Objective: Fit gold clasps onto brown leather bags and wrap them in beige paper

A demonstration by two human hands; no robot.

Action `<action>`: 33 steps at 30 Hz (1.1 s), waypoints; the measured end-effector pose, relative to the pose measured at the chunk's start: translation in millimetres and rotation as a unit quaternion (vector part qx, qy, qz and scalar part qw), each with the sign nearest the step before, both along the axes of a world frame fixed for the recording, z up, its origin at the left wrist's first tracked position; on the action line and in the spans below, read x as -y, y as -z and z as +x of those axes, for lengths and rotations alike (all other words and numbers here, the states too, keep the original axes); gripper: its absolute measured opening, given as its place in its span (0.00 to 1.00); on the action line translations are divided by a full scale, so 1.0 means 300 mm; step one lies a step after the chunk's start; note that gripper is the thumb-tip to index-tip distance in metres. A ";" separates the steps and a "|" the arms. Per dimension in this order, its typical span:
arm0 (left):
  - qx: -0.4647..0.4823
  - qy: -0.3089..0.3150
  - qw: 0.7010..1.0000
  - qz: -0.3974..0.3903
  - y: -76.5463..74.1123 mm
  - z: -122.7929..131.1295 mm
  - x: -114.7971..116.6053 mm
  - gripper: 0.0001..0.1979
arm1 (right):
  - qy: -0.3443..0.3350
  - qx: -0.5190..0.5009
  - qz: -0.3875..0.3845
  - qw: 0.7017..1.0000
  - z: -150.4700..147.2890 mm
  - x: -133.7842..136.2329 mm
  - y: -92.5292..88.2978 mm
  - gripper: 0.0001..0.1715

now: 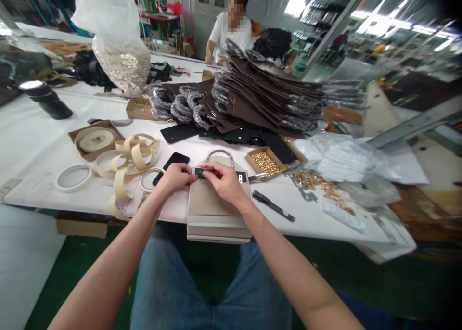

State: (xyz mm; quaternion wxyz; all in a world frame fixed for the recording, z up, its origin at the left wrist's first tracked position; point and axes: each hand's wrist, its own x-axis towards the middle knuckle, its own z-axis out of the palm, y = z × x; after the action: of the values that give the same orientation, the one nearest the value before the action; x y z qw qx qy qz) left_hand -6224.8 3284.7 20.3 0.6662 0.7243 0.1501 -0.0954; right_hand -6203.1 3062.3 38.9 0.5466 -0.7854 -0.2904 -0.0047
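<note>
A beige handbag lies at the table's front edge, on what look like further beige panels stacked below. Its plastic-wrapped handle arches away from me. Across its upper part runs a black strip with small holes or fittings. My left hand pinches the left end of this strip. Fingers of my right hand are closed on the strip near its middle; any small part between them is too small to make out. To the right, the strip shows a white-marked end.
A cardboard tray of gold-coloured studs and a black-handled tool lie to the right. Tape rolls and a phone lie left. Brown bag pieces are piled behind. A person works across the table.
</note>
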 end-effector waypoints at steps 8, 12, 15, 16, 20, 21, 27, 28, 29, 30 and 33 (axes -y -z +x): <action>0.004 0.003 1.000 0.000 -0.006 -0.007 -0.002 0.26 | 0.025 -0.063 0.006 0.998 0.002 -0.048 0.024 0.08; 0.006 0.003 1.000 0.008 -0.009 -0.011 -0.002 0.25 | 0.044 -0.027 -0.025 0.998 0.010 -0.051 0.017 0.07; 0.002 0.004 1.000 0.009 -0.010 -0.011 -0.004 0.23 | 0.048 -0.004 -0.041 0.998 0.012 -0.052 0.020 0.06; 0.001 0.005 1.000 0.007 -0.010 -0.011 -0.005 0.23 | 0.048 0.001 -0.046 0.998 0.012 -0.054 0.021 0.06; 0.002 0.002 1.000 0.003 -0.012 -0.012 -0.005 0.23 | 0.037 0.006 -0.063 0.997 0.010 -0.061 0.026 0.04; 0.002 0.001 1.000 0.003 -0.012 -0.013 -0.005 0.23 | 0.037 0.011 -0.068 0.997 0.011 -0.062 0.027 0.03; -0.001 -0.006 1.000 -0.002 -0.009 -0.011 0.000 0.23 | 0.078 0.048 -0.068 0.994 0.014 -0.055 0.032 0.09; -0.002 -0.007 1.000 -0.001 -0.006 -0.010 0.000 0.23 | 0.071 0.060 -0.076 0.993 0.009 -0.052 0.033 0.07; -0.003 -0.006 1.000 -0.002 -0.003 -0.009 -0.001 0.23 | 0.060 0.075 -0.085 0.992 0.004 -0.050 0.032 0.06; -0.005 -0.007 1.000 -0.003 0.001 -0.009 -0.001 0.22 | 0.049 0.090 -0.091 0.991 -0.002 -0.048 0.032 0.07; -0.004 -0.007 1.000 -0.009 0.005 -0.009 -0.002 0.20 | 0.027 0.106 -0.086 0.990 -0.015 -0.046 0.029 0.11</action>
State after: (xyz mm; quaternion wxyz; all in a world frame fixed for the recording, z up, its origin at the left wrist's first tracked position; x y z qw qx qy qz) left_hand -6227.6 3285.5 18.7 0.6727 0.7168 0.1569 -0.0949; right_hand -6207.7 3076.2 30.2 0.4425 -0.8324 -0.3245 -0.0777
